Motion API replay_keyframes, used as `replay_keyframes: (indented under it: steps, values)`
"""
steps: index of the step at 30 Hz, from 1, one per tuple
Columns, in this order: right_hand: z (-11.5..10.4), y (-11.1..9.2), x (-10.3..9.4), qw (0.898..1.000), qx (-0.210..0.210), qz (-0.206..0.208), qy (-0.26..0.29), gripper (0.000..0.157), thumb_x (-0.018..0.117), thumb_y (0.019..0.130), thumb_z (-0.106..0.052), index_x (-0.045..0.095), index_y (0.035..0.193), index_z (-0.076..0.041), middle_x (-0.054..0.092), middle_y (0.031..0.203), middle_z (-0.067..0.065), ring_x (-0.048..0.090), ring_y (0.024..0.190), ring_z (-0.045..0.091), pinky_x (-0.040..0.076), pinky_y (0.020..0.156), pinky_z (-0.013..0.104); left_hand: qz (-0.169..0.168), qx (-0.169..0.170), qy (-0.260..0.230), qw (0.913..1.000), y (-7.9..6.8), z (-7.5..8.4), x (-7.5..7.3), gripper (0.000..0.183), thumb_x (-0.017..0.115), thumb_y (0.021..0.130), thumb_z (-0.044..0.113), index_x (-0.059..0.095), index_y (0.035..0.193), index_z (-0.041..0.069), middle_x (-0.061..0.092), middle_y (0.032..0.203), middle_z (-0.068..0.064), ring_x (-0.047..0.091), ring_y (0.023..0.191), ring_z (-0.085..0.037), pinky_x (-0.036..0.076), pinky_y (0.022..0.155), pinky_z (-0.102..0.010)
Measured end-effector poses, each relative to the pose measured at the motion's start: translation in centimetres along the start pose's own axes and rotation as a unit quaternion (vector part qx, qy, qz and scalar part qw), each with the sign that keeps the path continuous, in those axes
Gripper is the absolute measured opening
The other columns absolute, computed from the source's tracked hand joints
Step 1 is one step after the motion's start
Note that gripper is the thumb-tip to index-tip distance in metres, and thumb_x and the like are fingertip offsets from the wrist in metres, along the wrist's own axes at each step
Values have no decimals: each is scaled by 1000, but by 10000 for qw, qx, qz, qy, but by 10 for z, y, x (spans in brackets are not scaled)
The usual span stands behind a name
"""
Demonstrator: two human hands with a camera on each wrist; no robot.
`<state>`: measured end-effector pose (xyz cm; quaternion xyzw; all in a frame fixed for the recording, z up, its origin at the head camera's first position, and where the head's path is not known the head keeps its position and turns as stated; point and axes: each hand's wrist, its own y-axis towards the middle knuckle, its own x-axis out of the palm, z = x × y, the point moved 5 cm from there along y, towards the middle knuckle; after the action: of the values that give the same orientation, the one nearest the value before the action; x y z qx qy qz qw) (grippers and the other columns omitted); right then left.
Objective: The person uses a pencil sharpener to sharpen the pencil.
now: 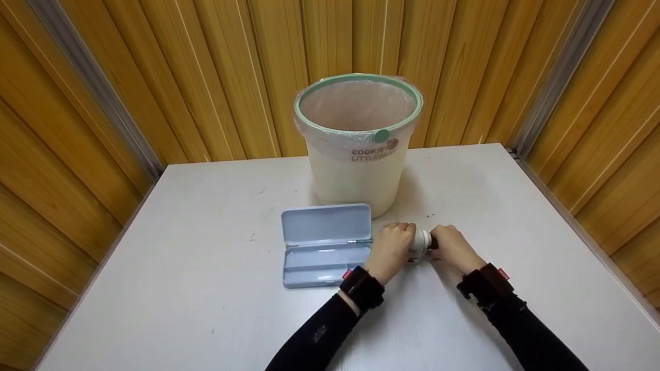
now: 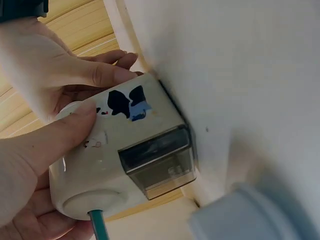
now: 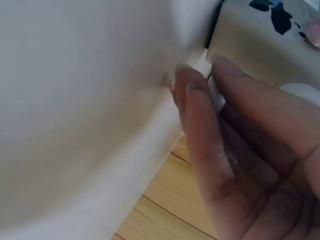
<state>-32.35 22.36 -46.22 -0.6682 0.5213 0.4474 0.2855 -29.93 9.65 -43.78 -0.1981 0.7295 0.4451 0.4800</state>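
Observation:
A white crank pencil sharpener [image 2: 115, 150] with dark animal pictures and a smoky clear shavings drawer [image 2: 165, 170] is held by my left hand [image 1: 393, 250], thumb across its top. From its front hole sticks a teal pencil [image 2: 99, 227], also seen pointing left in the head view. At the sharpener's back end is my right hand [image 1: 454, 248]; its thumb and fingers close on the crank handle [image 3: 216, 97], which they mostly hide. Left of the hands lies an open light-blue pencil case [image 1: 314, 283], its lid folded back and its tray divided into compartments.
Behind the pencil case stands a tall cream bin [image 1: 356, 180] with a green rim and a clear liner bag. All of it rests on a white table [image 1: 180, 268]. Wood-look panels [image 1: 221, 77] wall off the back and sides.

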Motion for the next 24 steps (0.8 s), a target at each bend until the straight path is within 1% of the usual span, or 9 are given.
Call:
replay_keyframes:
  steps: [2,4,7,9,13,16,21,24]
  values:
    - [0,-1,1,10000,27,-24,74,14,80,66,2,66,69,-1,65,66,8,50,61,17,44,59,33,42,-9,-39,10000,0,-2,-1,42,89,66,37,70,97,16,75,91,8,70,78,-8,55,69,-20]
    - [0,-2,3,9999,23,-43,147,14,79,64,2,67,69,-1,64,65,7,50,60,16,44,59,32,-4,-22,-77,10000,0,-3,-1,41,89,66,37,70,95,16,74,89,7,70,76,-8,55,68,-20]
    - [0,-4,3,9998,10,-61,172,15,81,65,1,67,71,0,66,68,9,54,62,17,47,62,34,-166,-87,-151,9997,1,-3,-1,41,88,67,35,70,98,16,74,91,7,70,78,-9,56,69,-20]
    - [-1,-6,2,9998,-28,-84,153,16,82,65,1,67,71,0,66,68,9,55,62,17,47,61,34,-276,-134,-230,9993,2,-3,-1,41,88,67,34,71,100,16,75,92,6,70,78,-9,56,70,-20]
    - [-2,-9,1,9998,-66,-163,86,18,82,65,1,65,72,1,65,68,9,56,62,18,48,61,35,-394,-185,-379,9983,3,-2,0,33,86,71,25,71,100,16,75,92,6,70,78,-10,56,68,-20]
    - [-4,-11,0,9996,-130,-206,126,17,81,66,1,65,71,0,65,67,8,56,60,17,48,58,34,-426,-197,-373,9982,4,-2,-1,29,83,73,19,71,99,17,75,91,6,70,77,-10,56,66,-21]
    - [-6,-13,0,9989,-262,-292,253,14,81,68,0,67,71,-2,67,65,5,55,58,13,47,56,30,-538,-253,-318,9977,4,-2,-1,28,82,75,20,72,101,18,74,91,7,70,77,-10,56,62,-22]
    - [-7,-15,-1,9984,-229,-365,367,13,81,69,-2,69,73,-3,68,66,5,57,59,12,49,57,30,-624,-269,-303,9972,6,-1,-1,27,81,76,17,71,101,18,74,92,6,69,78,-10,56,62,-22]
